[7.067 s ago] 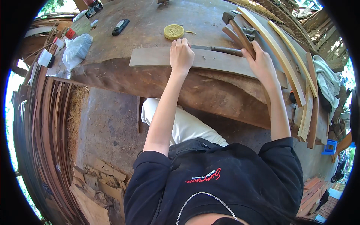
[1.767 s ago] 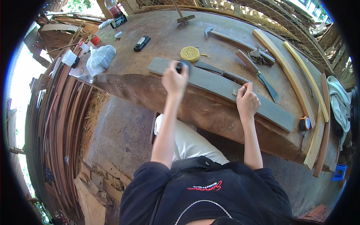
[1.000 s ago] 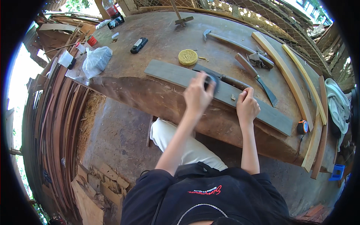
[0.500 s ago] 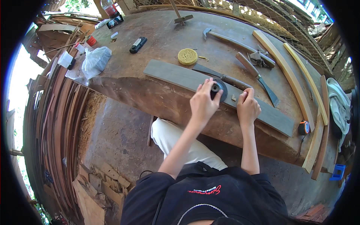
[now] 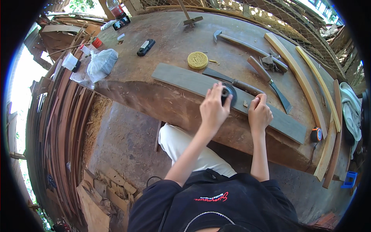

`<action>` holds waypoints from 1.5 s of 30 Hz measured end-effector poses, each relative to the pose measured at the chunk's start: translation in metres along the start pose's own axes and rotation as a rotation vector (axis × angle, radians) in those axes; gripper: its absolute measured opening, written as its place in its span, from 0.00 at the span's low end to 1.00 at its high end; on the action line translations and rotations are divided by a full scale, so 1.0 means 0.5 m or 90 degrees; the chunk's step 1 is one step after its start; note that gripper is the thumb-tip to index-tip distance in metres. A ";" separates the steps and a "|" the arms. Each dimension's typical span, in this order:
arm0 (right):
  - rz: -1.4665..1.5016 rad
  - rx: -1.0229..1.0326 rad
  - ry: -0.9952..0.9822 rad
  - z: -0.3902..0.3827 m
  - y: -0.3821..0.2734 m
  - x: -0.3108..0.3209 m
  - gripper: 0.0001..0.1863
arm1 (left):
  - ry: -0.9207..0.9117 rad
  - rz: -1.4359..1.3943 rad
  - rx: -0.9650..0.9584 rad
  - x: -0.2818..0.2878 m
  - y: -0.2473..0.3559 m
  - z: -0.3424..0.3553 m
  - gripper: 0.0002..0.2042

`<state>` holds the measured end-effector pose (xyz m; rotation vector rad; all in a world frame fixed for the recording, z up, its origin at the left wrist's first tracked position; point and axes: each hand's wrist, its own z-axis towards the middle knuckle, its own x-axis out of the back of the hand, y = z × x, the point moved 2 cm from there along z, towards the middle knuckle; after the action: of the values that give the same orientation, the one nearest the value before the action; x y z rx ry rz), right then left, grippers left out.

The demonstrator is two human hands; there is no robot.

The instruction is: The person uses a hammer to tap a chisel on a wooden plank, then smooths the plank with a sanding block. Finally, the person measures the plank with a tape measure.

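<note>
A black round disc with a hub in its middle [image 5: 230, 96] rests on a long grey wooden board [image 5: 181, 78] near the bench's front edge. The fingers of my left hand [image 5: 214, 110] are closed round its near-left side. Just to the right, my right hand [image 5: 260, 116] is curled over the board, thumb against the fingers; whatever it may hold is hidden. A small pale wood chip [image 5: 245, 103] lies on the board between the hands. Behind the board are a dark-bladed tool with a wooden handle [image 5: 241, 85] and a wood chisel [image 5: 270, 83].
Farther back on the bench [image 5: 162, 23] are a yellow round tin [image 5: 197, 60], a claw hammer [image 5: 247, 47] and a mallet-like tool [image 5: 192, 21]. Wooden strips [image 5: 295, 77] and a tape measure [image 5: 316, 134] lie right. A plastic bag [image 5: 102, 65] sits left, beside stacked planks [image 5: 50, 139].
The whole scene has shifted slightly right and down in the picture. My hands and the disc stay at about the same places on the board.
</note>
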<state>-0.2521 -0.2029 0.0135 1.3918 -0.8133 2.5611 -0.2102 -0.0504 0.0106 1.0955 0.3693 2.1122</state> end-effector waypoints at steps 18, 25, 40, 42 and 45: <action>0.009 0.013 -0.015 0.000 0.012 0.005 0.05 | -0.020 0.003 0.037 0.006 -0.046 0.045 0.17; 0.109 0.229 -0.212 -0.173 0.138 0.114 0.02 | 0.022 0.170 0.211 0.075 -0.195 0.161 0.16; -0.352 -0.165 -0.922 -0.531 0.374 0.122 0.14 | 0.038 0.138 0.216 0.076 -0.193 0.147 0.17; -0.353 -0.175 -0.913 -0.530 0.371 0.118 0.14 | 0.038 0.138 0.213 0.071 -0.195 0.147 0.18; -0.351 -0.181 -0.905 -0.528 0.365 0.111 0.14 | 0.068 0.151 0.177 0.062 -0.214 0.143 0.18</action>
<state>-0.5431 -0.2324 -0.1292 2.6875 -0.6452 0.7518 -0.1149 0.0416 0.0140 1.2368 0.6259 2.3870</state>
